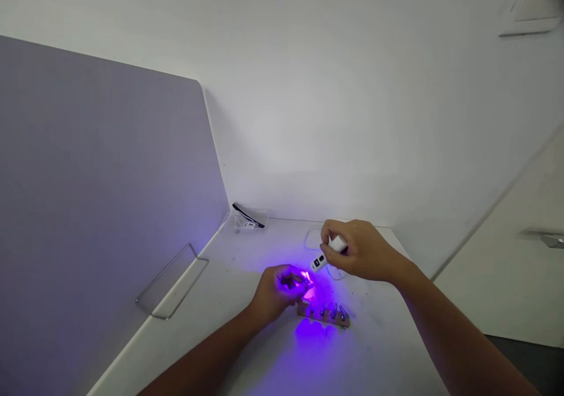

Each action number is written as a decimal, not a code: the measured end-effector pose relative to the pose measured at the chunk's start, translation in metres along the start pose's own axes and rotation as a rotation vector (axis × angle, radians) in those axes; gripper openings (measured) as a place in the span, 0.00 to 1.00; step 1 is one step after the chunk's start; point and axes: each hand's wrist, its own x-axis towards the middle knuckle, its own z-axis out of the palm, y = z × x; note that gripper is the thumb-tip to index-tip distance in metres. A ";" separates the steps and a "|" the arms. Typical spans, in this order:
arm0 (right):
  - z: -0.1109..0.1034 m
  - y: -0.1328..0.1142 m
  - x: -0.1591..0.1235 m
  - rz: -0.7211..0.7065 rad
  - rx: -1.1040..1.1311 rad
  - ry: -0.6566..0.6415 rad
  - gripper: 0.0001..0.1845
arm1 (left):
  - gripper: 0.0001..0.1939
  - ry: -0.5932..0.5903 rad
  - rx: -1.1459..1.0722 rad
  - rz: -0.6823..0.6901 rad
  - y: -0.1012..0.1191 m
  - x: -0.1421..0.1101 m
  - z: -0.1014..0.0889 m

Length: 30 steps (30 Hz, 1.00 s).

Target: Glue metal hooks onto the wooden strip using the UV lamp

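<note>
My right hand (359, 249) grips a white hand-held UV lamp (319, 262) with a dark button and display, tilted down to the left. Purple light from it falls on my left hand (271, 293), whose fingers are pinched together near the lamp's tip. Glare hides what those fingers hold, if anything. Just below and to the right of my left fingertips, a narrow brownish strip (324, 316) lies on the white table (379, 349). Several small shiny metal clip-like pieces (335, 310) stand slanted along the strip, partly lit purple.
A bent wire frame (171, 281) sits at the table's left edge against a grey panel (97, 178). In the back left corner is a clear container with a black strip (248, 215). A pale cable (312, 238) runs behind my right hand. A white wall (299, 120) rises behind.
</note>
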 end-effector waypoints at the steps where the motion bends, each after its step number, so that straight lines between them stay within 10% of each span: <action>1: 0.001 -0.002 0.001 0.010 0.013 0.011 0.06 | 0.14 -0.003 -0.006 0.003 0.001 0.000 0.000; 13: 0.002 0.002 -0.004 -0.107 0.153 -0.209 0.02 | 0.13 0.042 0.037 0.037 -0.009 0.003 -0.003; 30: 0.008 0.000 0.001 -0.048 0.176 -0.053 0.02 | 0.10 0.030 -0.012 -0.021 0.000 -0.001 0.001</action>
